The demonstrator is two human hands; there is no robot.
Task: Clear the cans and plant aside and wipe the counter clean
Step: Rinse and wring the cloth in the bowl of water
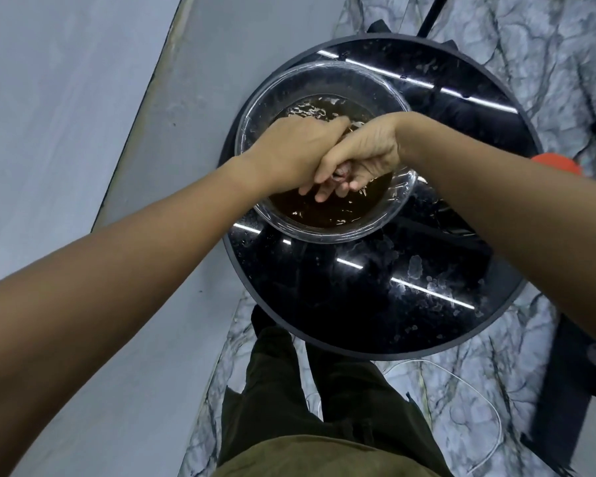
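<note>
A clear glass bowl (386, 222) of dark water stands on the far-left part of a round glossy black table (358, 304). Both hands are together over the bowl. My left hand (289, 153) and my right hand (365, 156) are clenched around a small pinkish wad, apparently a cloth (341, 172), of which only a sliver shows between the fingers. Water drops and smears lie on the tabletop at the near right. No cans or plant are in view.
A grey wall runs along the left. The floor is marbled grey tile. An orange object (558, 163) peeks out past my right forearm at the table's right edge. Dark stand legs cross the floor at the right. My legs stand at the table's near edge.
</note>
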